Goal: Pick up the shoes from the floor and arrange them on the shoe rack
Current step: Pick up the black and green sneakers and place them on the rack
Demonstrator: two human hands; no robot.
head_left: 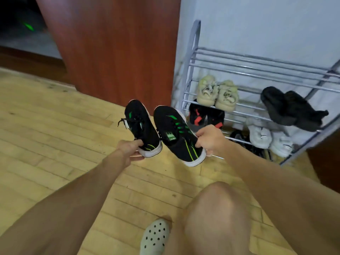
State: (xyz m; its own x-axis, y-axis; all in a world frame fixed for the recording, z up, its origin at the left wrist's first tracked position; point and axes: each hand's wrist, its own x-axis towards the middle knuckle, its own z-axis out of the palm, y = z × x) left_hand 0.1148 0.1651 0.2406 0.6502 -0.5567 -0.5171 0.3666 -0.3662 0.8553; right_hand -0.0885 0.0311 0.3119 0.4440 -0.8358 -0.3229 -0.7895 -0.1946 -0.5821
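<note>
Head cam: left hand [131, 148] grips the heel of one black-green sneaker [141, 127], right hand [208, 138] pinches the heel of the other sneaker [181, 134] — both lifted off the wood floor [55, 137], toes pointing away, just left of the shoe rack [257, 70]. Carry step, approx. halfway. Next, probably: swing right & set the pair on a free shelf — top rails look bare; lower ones hold beige shoes [218, 92], black shoes [290, 107], white shoes [266, 138].

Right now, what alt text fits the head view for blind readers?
Two black-and-green sneakers are held by the heels, one in the left hand, one in the right hand, above a wooden floor beside a half-filled shoe rack.
</note>
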